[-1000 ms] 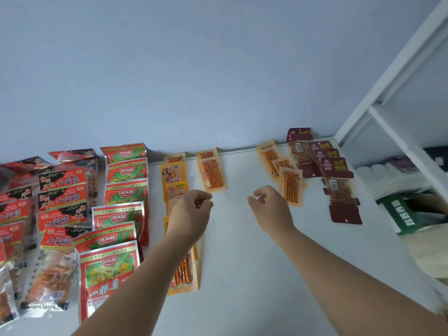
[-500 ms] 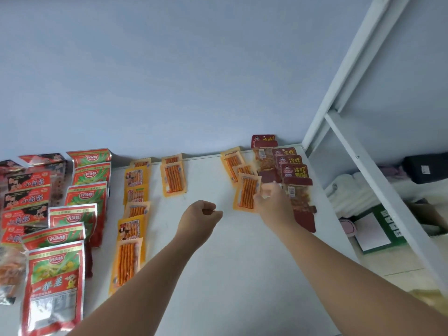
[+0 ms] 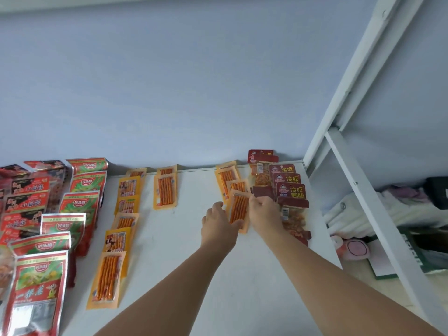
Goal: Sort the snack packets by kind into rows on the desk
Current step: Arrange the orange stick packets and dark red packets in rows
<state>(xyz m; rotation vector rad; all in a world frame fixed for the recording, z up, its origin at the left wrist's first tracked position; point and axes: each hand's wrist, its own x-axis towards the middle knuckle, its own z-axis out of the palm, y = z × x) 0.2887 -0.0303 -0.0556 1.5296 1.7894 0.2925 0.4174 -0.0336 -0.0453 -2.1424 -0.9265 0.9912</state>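
Orange stick packet lies on the white counter beside the dark red packets, its top corner pinched by the right hand's fingers, the left hand touching its left edge with fingers loosely straight.

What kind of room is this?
Probably a bedroom or dorm: a white desk against a bare wall, a white metal frame beside it, and a pink slipper on the floor.

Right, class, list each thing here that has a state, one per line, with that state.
Orange packet, sealed, between both hands.
Left hand, open, fingers touching orange packet.
Right hand, pinching orange packet's upper corner.
Maroon packets, sealed, overlapped in a row.
Green packets, sealed, overlapped in a row.
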